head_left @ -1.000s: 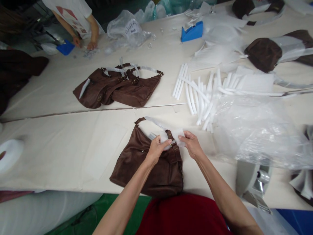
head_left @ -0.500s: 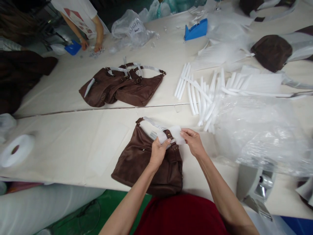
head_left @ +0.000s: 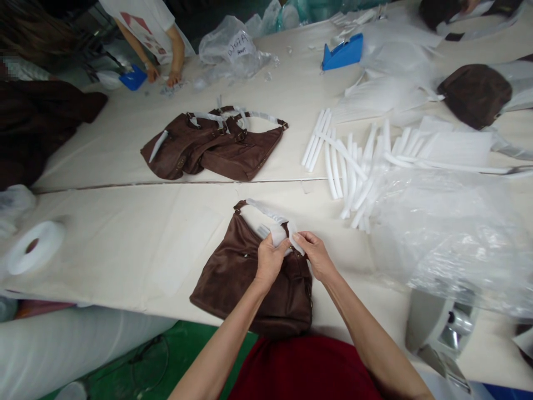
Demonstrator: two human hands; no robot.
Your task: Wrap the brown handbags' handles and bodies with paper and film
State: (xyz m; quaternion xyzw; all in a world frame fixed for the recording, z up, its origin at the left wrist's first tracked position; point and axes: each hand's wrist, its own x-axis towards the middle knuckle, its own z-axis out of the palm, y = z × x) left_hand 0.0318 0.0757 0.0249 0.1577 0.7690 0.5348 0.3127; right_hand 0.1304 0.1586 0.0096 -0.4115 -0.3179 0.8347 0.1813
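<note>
A brown handbag (head_left: 245,283) lies flat at the table's front edge, its strap (head_left: 266,209) wrapped in pale film. At the strap's right end, a piece of white foam sheet (head_left: 293,238) is bent around the buckle part. My left hand (head_left: 270,256) is closed on the sheet's left part, thumb lying over the strap end. My right hand (head_left: 315,253) pinches the sheet's right part, close beside the left. The fingers partly hide the buckle.
Two more brown handbags (head_left: 220,147) lie farther back. White foam tubes (head_left: 350,166) and clear plastic bags (head_left: 453,233) are to the right, with a tape dispenser (head_left: 441,322) in front. A white roll (head_left: 35,247) sits left. Across the table a co-worker's hands (head_left: 172,78) handle small pieces.
My right hand has moved left toward my left hand, folding the right part of the foam sheet over the strap end. The view has shifted slightly.
</note>
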